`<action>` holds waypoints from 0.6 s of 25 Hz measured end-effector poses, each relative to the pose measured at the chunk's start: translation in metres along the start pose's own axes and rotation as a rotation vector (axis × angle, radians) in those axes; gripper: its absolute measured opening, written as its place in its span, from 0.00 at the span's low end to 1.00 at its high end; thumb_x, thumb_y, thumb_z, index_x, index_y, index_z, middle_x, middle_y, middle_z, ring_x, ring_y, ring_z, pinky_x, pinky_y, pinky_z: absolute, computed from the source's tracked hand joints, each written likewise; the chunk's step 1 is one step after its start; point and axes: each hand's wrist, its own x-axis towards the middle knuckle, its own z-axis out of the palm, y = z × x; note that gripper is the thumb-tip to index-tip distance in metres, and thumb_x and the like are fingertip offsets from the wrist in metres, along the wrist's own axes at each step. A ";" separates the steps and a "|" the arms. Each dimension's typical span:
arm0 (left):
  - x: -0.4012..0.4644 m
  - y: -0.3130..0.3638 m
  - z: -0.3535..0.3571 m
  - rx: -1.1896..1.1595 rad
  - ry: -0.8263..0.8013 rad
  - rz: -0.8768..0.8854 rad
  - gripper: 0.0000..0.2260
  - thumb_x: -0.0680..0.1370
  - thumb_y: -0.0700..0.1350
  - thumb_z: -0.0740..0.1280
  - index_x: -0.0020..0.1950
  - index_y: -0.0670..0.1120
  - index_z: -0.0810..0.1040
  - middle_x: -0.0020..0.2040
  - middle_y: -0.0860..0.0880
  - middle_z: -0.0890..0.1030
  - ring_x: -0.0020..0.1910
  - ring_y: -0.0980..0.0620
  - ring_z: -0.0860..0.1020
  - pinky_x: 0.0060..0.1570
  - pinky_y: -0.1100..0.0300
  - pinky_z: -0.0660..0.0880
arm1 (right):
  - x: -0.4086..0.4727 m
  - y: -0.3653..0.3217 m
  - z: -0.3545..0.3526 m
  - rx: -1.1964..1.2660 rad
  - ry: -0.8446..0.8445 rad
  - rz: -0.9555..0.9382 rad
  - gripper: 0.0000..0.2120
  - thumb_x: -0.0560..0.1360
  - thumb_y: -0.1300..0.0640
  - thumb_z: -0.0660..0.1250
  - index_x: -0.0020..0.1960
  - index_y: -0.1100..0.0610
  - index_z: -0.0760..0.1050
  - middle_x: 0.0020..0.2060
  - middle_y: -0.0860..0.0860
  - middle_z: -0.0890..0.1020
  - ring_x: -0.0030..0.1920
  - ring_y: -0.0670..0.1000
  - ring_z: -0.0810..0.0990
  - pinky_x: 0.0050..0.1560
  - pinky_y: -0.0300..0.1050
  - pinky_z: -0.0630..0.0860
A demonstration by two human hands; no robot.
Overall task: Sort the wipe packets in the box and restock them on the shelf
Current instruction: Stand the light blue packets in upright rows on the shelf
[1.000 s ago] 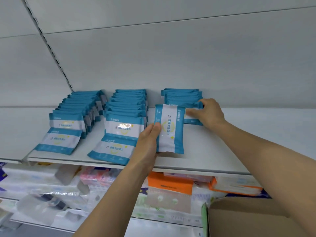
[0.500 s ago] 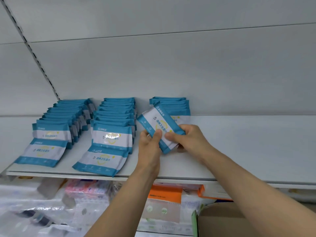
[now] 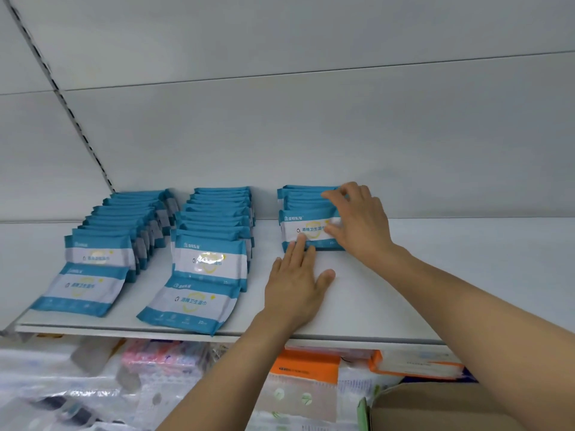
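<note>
White flat laminate shelf, mounted against a pale grey panelled back wall. Three rows of blue-and-white soft plastic wipe packets stand directly on it, running front to back. Left row: many packets leaning upright, with the front packet lying flat near the shelf edge. Middle row: likewise, its front packet lying flat and overhanging the front edge slightly. Right row: short, set close to the back wall. The left hand rests flat on the shelf surface just in front of the right row.
</note>
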 end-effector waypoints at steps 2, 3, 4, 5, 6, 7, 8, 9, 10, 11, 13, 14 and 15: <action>0.002 -0.001 0.002 0.049 -0.020 -0.010 0.31 0.82 0.61 0.48 0.80 0.48 0.46 0.80 0.50 0.39 0.79 0.52 0.42 0.76 0.53 0.44 | -0.002 0.004 0.005 -0.059 -0.036 -0.073 0.22 0.75 0.52 0.68 0.69 0.50 0.71 0.68 0.52 0.72 0.67 0.55 0.69 0.61 0.53 0.65; 0.002 -0.001 0.003 0.074 -0.025 -0.014 0.31 0.82 0.62 0.48 0.80 0.48 0.47 0.80 0.50 0.39 0.79 0.51 0.42 0.76 0.53 0.44 | -0.003 0.005 0.005 -0.082 -0.090 -0.081 0.22 0.78 0.50 0.64 0.71 0.49 0.68 0.71 0.51 0.69 0.70 0.54 0.66 0.64 0.53 0.62; 0.001 0.000 0.004 0.096 -0.031 -0.015 0.31 0.82 0.62 0.48 0.80 0.48 0.47 0.80 0.49 0.39 0.79 0.51 0.43 0.77 0.52 0.45 | -0.006 0.007 0.005 -0.102 -0.140 -0.077 0.23 0.79 0.49 0.61 0.74 0.48 0.64 0.73 0.50 0.66 0.73 0.52 0.62 0.67 0.52 0.60; 0.002 0.001 0.003 0.115 -0.035 -0.013 0.31 0.82 0.62 0.48 0.80 0.48 0.47 0.80 0.48 0.39 0.79 0.50 0.42 0.77 0.52 0.45 | -0.008 0.008 0.005 -0.107 -0.174 -0.069 0.25 0.80 0.48 0.59 0.75 0.47 0.60 0.75 0.50 0.62 0.74 0.51 0.58 0.69 0.52 0.58; 0.002 0.002 0.001 0.129 -0.042 -0.011 0.31 0.82 0.62 0.48 0.80 0.48 0.47 0.80 0.48 0.39 0.79 0.50 0.43 0.77 0.51 0.46 | -0.011 0.007 0.002 -0.098 -0.200 -0.058 0.27 0.80 0.48 0.59 0.76 0.47 0.57 0.76 0.50 0.58 0.76 0.51 0.54 0.72 0.53 0.56; 0.001 0.004 -0.001 0.137 -0.051 -0.010 0.31 0.82 0.62 0.49 0.80 0.48 0.47 0.80 0.47 0.40 0.79 0.50 0.43 0.77 0.51 0.46 | -0.018 0.007 -0.004 -0.079 -0.212 -0.045 0.28 0.80 0.47 0.59 0.77 0.47 0.55 0.77 0.50 0.55 0.77 0.51 0.51 0.73 0.53 0.54; 0.001 0.004 -0.004 0.133 -0.060 -0.012 0.31 0.82 0.62 0.49 0.80 0.48 0.46 0.80 0.47 0.40 0.79 0.50 0.44 0.77 0.51 0.47 | -0.025 0.006 -0.011 -0.052 -0.207 -0.038 0.29 0.79 0.47 0.60 0.78 0.48 0.54 0.78 0.50 0.53 0.77 0.51 0.49 0.74 0.54 0.52; -0.001 0.005 -0.007 0.118 -0.065 -0.016 0.31 0.82 0.62 0.49 0.80 0.47 0.46 0.80 0.47 0.42 0.79 0.50 0.44 0.77 0.51 0.47 | -0.035 0.005 -0.018 -0.015 -0.183 -0.033 0.30 0.79 0.47 0.60 0.78 0.48 0.54 0.78 0.50 0.53 0.78 0.51 0.49 0.75 0.54 0.52; -0.008 0.009 -0.008 0.095 -0.062 -0.014 0.31 0.82 0.61 0.50 0.80 0.47 0.47 0.80 0.48 0.44 0.79 0.50 0.45 0.77 0.51 0.47 | -0.051 0.007 -0.027 0.029 -0.147 -0.028 0.29 0.79 0.48 0.61 0.77 0.50 0.56 0.78 0.51 0.55 0.77 0.52 0.51 0.75 0.54 0.53; -0.019 0.015 -0.009 0.066 -0.048 -0.010 0.31 0.82 0.61 0.51 0.80 0.48 0.48 0.81 0.48 0.46 0.79 0.50 0.46 0.77 0.50 0.47 | -0.069 0.008 -0.037 0.074 -0.101 -0.027 0.28 0.78 0.49 0.62 0.76 0.51 0.60 0.77 0.52 0.58 0.77 0.54 0.54 0.74 0.54 0.54; -0.048 0.030 -0.002 0.013 0.008 0.026 0.29 0.82 0.60 0.52 0.80 0.48 0.52 0.80 0.48 0.53 0.79 0.50 0.50 0.76 0.51 0.48 | -0.112 0.014 -0.056 0.134 -0.005 -0.028 0.25 0.77 0.50 0.64 0.72 0.53 0.67 0.74 0.54 0.65 0.74 0.56 0.61 0.70 0.55 0.59; -0.068 0.039 0.005 -0.019 0.051 0.063 0.28 0.82 0.59 0.53 0.79 0.47 0.55 0.79 0.48 0.57 0.78 0.49 0.53 0.76 0.52 0.49 | -0.140 0.018 -0.065 0.154 0.040 -0.022 0.22 0.76 0.50 0.64 0.69 0.54 0.71 0.71 0.54 0.69 0.72 0.56 0.64 0.67 0.54 0.63; -0.089 0.048 0.015 -0.066 0.122 0.121 0.27 0.82 0.58 0.54 0.77 0.46 0.60 0.77 0.47 0.63 0.77 0.48 0.57 0.75 0.54 0.50 | -0.168 0.022 -0.071 0.171 0.088 -0.014 0.20 0.75 0.50 0.63 0.66 0.54 0.74 0.68 0.54 0.72 0.68 0.55 0.67 0.63 0.54 0.66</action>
